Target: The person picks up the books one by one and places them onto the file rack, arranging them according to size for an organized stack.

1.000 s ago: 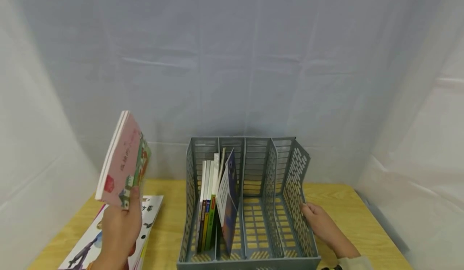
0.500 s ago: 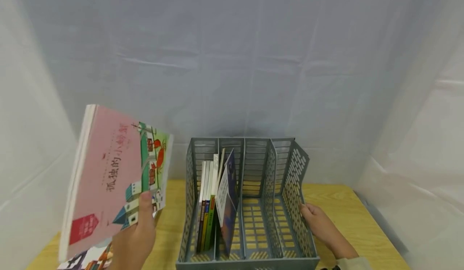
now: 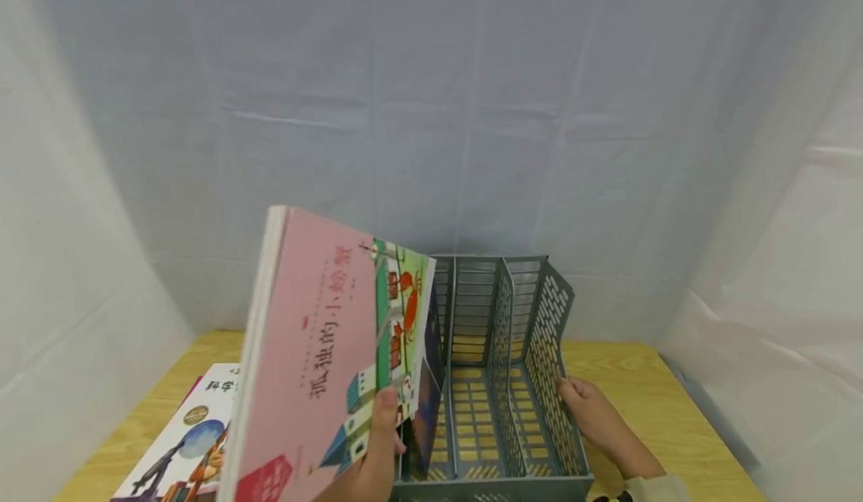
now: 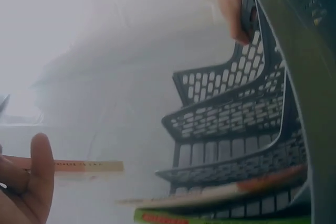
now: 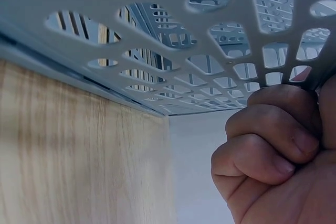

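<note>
My left hand point(image 3: 376, 453) grips a pink picture book point(image 3: 303, 360), thumb on the front cover and fingers hidden behind it. The book is raised and tilted, with a crab and houses on its cover. It overlaps the left part of a grey desk file organizer point(image 3: 492, 489) in the head view. In the left wrist view the book's thin spine point(image 4: 89, 166) stands clear of the organizer. At the organizer's far right, my right hand point(image 3: 596, 417) holds the perforated side wall point(image 3: 554, 322), its fingers point(image 5: 262, 124) curled at the edge.
A dark purple book point(image 3: 430, 412) leans inside the organizer; the green-spined book point(image 4: 220, 220) shows in the left wrist view. More picture books point(image 3: 195, 431) lie on the wooden table point(image 3: 647, 404) at left. White sheeting point(image 3: 431, 112) surrounds the table.
My left hand has turned the pink book's cover toward the head camera and carried it right, from above the table books to in front of the organizer. The right hand stays put.
</note>
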Action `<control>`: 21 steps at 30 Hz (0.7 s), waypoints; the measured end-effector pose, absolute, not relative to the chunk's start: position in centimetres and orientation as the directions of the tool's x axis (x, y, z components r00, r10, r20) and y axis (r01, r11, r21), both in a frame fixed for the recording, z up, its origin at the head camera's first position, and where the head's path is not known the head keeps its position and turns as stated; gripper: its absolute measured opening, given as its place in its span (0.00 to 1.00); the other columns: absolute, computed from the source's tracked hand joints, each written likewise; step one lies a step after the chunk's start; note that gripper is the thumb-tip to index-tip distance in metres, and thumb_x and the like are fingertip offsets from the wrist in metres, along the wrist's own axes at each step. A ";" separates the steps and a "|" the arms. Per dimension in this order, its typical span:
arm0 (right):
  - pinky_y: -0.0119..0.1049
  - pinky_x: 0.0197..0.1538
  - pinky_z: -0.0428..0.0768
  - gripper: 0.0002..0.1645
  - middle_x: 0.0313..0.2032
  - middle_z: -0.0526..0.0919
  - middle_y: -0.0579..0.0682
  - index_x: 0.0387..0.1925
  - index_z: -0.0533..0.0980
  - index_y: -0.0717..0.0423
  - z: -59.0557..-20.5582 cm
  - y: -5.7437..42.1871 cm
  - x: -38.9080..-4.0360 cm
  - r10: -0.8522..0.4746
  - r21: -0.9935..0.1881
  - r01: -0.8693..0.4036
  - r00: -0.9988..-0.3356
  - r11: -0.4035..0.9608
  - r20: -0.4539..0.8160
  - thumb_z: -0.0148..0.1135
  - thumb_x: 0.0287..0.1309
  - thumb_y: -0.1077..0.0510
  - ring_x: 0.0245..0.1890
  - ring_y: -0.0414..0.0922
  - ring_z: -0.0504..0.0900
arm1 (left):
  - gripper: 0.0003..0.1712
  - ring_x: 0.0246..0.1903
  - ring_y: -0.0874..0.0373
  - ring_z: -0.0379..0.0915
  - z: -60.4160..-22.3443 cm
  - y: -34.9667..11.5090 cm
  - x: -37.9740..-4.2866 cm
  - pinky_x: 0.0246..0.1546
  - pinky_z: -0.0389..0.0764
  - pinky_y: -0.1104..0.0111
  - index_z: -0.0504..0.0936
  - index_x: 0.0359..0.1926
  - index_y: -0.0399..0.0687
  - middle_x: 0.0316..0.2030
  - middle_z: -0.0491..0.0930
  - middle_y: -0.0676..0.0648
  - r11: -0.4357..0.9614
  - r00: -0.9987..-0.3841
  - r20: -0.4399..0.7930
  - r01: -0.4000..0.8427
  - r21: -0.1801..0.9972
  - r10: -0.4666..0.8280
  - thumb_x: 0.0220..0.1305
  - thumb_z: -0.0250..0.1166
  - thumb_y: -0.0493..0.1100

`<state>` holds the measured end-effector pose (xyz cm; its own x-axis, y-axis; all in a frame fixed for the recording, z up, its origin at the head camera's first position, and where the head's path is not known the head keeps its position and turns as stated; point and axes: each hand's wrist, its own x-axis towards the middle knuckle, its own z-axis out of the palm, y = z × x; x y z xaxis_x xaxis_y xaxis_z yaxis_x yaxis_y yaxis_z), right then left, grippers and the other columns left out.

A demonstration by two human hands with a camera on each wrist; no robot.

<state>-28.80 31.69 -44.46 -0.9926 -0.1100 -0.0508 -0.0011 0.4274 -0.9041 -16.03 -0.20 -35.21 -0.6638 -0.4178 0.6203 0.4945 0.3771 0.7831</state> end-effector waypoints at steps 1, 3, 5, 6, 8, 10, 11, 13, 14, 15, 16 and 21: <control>0.37 0.30 0.78 0.26 0.24 0.75 0.50 0.30 0.68 0.56 -44.4 31.6 -28.8 -0.104 -0.902 0.000 -0.993 0.431 -0.049 0.39 0.83 0.46 0.24 0.46 0.74 | 0.15 0.10 0.68 0.67 -35.5 0.2 -16.4 0.12 0.71 0.75 0.78 0.56 0.29 0.31 0.85 0.35 0.379 -0.592 0.708 0.597 0.706 -0.386 0.73 0.62 0.32; 0.37 0.30 0.78 0.26 0.24 0.75 0.50 0.30 0.68 0.57 -44.3 31.6 -28.7 -0.097 -0.899 -0.002 -0.994 0.438 -0.046 0.39 0.83 0.46 0.24 0.46 0.74 | 0.32 0.12 0.70 0.70 -35.7 0.8 -16.9 0.12 0.73 0.77 0.68 0.71 0.34 0.44 0.85 0.30 0.363 -0.539 0.780 0.691 0.625 -0.317 0.67 0.63 0.25; 0.37 0.30 0.78 0.25 0.24 0.75 0.50 0.30 0.69 0.57 -44.3 31.5 -28.7 -0.092 -0.897 -0.003 -0.995 0.441 -0.042 0.39 0.83 0.47 0.25 0.46 0.74 | 0.40 0.15 0.69 0.73 -35.8 0.9 -17.6 0.16 0.77 0.76 0.59 0.78 0.46 0.54 0.82 0.32 0.319 -0.585 0.777 0.709 0.629 -0.233 0.70 0.61 0.26; 0.37 0.30 0.77 0.25 0.24 0.75 0.50 0.30 0.68 0.57 -44.4 31.5 -28.7 -0.094 -0.898 -0.006 -0.995 0.441 -0.039 0.40 0.83 0.47 0.24 0.46 0.73 | 0.41 0.23 0.68 0.79 -35.8 0.9 -17.9 0.24 0.82 0.72 0.55 0.80 0.52 0.60 0.79 0.35 0.320 -0.622 0.760 0.692 0.647 -0.191 0.73 0.60 0.28; 0.37 0.30 0.77 0.26 0.23 0.74 0.49 0.29 0.68 0.57 -44.4 31.6 -28.7 -0.096 -0.897 -0.011 -0.995 0.441 -0.034 0.40 0.83 0.47 0.24 0.45 0.73 | 0.43 0.43 0.61 0.85 -36.0 1.1 -18.7 0.42 0.87 0.64 0.50 0.82 0.57 0.70 0.71 0.38 0.308 -0.662 0.736 0.677 0.669 -0.142 0.76 0.58 0.31; 0.37 0.29 0.76 0.26 0.23 0.73 0.49 0.29 0.67 0.56 -44.5 31.6 -28.7 -0.101 -0.899 -0.016 -0.994 0.438 -0.032 0.40 0.83 0.46 0.23 0.44 0.72 | 0.41 0.62 0.53 0.77 -36.2 1.4 -19.4 0.58 0.81 0.54 0.48 0.82 0.56 0.74 0.65 0.41 0.328 -0.705 0.699 0.637 0.698 -0.120 0.78 0.57 0.35; 0.37 0.29 0.76 0.26 0.23 0.73 0.49 0.29 0.67 0.56 -44.5 31.6 -28.7 -0.107 -0.900 -0.020 -0.994 0.436 -0.030 0.40 0.83 0.46 0.23 0.44 0.72 | 0.40 0.66 0.50 0.73 -36.4 1.5 -19.7 0.62 0.77 0.53 0.47 0.82 0.54 0.75 0.64 0.41 0.357 -0.725 0.680 0.610 0.707 -0.108 0.79 0.56 0.37; 0.37 0.29 0.77 0.26 0.23 0.74 0.50 0.29 0.67 0.57 -44.6 31.6 -28.7 -0.119 -0.903 -0.027 -0.993 0.430 -0.027 0.39 0.83 0.46 0.23 0.45 0.73 | 0.35 0.56 0.47 0.79 -36.8 1.9 -20.2 0.56 0.81 0.54 0.51 0.81 0.43 0.68 0.72 0.36 0.404 -0.772 0.630 0.551 0.730 -0.086 0.81 0.54 0.42; 0.37 0.28 0.77 0.26 0.23 0.74 0.50 0.30 0.67 0.57 -44.6 31.6 -28.7 -0.121 -0.903 -0.027 -0.992 0.428 -0.027 0.39 0.83 0.46 0.23 0.45 0.73 | 0.34 0.51 0.47 0.81 -37.0 2.1 -20.3 0.49 0.83 0.56 0.53 0.80 0.40 0.66 0.74 0.34 0.433 -0.796 0.600 0.516 0.739 -0.076 0.82 0.53 0.45; 0.37 0.29 0.78 0.26 0.24 0.75 0.50 0.30 0.68 0.58 -44.5 31.7 -28.7 -0.127 -0.906 -0.029 -0.992 0.423 -0.027 0.39 0.83 0.46 0.23 0.45 0.73 | 0.34 0.47 0.48 0.82 -37.2 2.2 -20.3 0.42 0.82 0.59 0.55 0.79 0.37 0.63 0.76 0.33 0.469 -0.824 0.563 0.472 0.746 -0.066 0.82 0.52 0.48; 0.38 0.29 0.78 0.26 0.24 0.75 0.50 0.31 0.68 0.58 -44.5 31.7 -28.7 -0.130 -0.906 -0.030 -0.991 0.422 -0.027 0.39 0.83 0.46 0.23 0.45 0.74 | 0.33 0.35 0.50 0.82 -37.3 2.3 -20.3 0.32 0.80 0.62 0.59 0.76 0.36 0.53 0.81 0.32 0.491 -0.849 0.526 0.438 0.753 -0.050 0.83 0.51 0.51; 0.38 0.29 0.79 0.26 0.24 0.76 0.50 0.30 0.69 0.58 -44.3 31.7 -28.8 -0.135 -0.906 -0.028 -0.990 0.422 -0.033 0.39 0.83 0.47 0.24 0.45 0.74 | 0.29 0.16 0.56 0.72 -38.0 2.5 -20.9 0.18 0.73 0.69 0.69 0.66 0.39 0.32 0.80 0.37 0.510 -0.893 0.450 0.396 0.763 0.020 0.82 0.50 0.58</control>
<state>-28.75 31.72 -44.33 -0.9904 -0.1346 -0.0325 -0.0276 0.4219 -0.9062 -20.92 2.48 -37.97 -0.8927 0.0200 0.4502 0.3964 0.5104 0.7632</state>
